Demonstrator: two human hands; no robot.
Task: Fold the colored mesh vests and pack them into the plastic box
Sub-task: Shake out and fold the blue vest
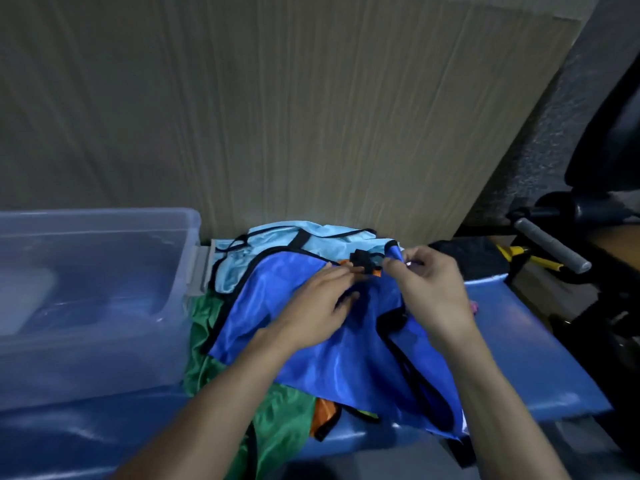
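Observation:
A royal blue vest (311, 355) with black trim lies on top of a pile on the blue bench (526, 358). Under it are a light blue vest (277, 251), a green vest (214, 341) and an orange vest (323, 417) that barely shows. My left hand (322, 299) pinches the blue vest's black-edged strap near its top. My right hand (429, 289) pinches the vest's upper right corner, lifted a little. A clear plastic box (93, 292) stands open at the left, next to the pile; whether anything lies inside cannot be told.
A wood-grain panel (277, 116) rises right behind the bench. To the right stand a dark chair base (588, 216), a grey-handled bar (550, 247) and yellow-handled pliers (526, 258). The bench's front edge runs just below the pile.

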